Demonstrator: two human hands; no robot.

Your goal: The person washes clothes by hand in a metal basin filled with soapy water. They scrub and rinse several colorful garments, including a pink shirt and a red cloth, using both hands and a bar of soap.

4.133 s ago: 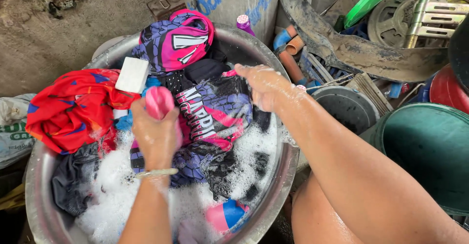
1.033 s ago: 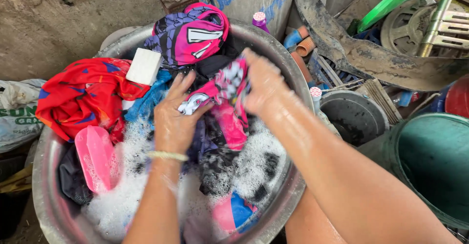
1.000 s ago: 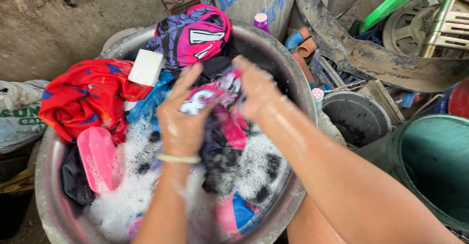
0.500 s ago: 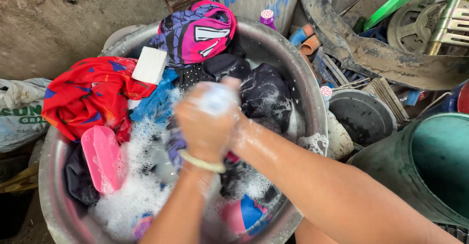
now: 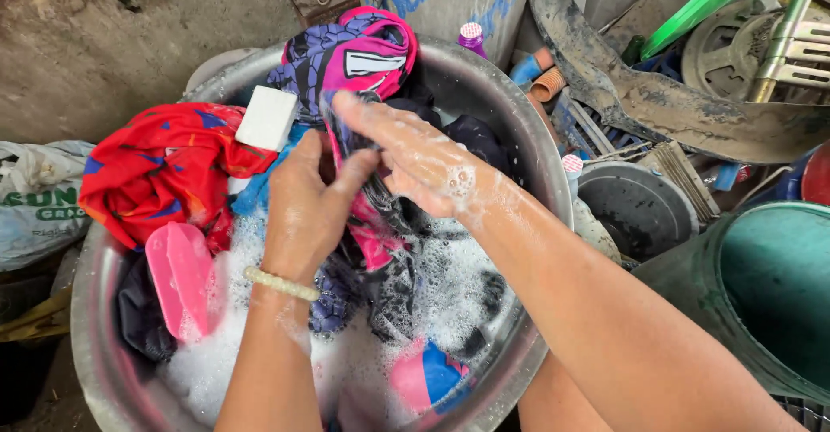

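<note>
Hands (image 5: 304, 203) (image 5: 415, 160) grip soapy garment (image 5: 373, 224) near white soap bar (image 5: 267, 118).

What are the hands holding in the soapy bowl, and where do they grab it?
Both the left hand and right hand pinch the upper end of a wet pink and black cloth, which hangs down into the foam.

White soap bar (image 5: 266, 117) resting on red cloth (image 5: 164, 168); pink brush (image 5: 180, 276) lying in suds; green bucket (image 5: 761, 289) and grey pot (image 5: 635, 211) standing alongside.
</note>
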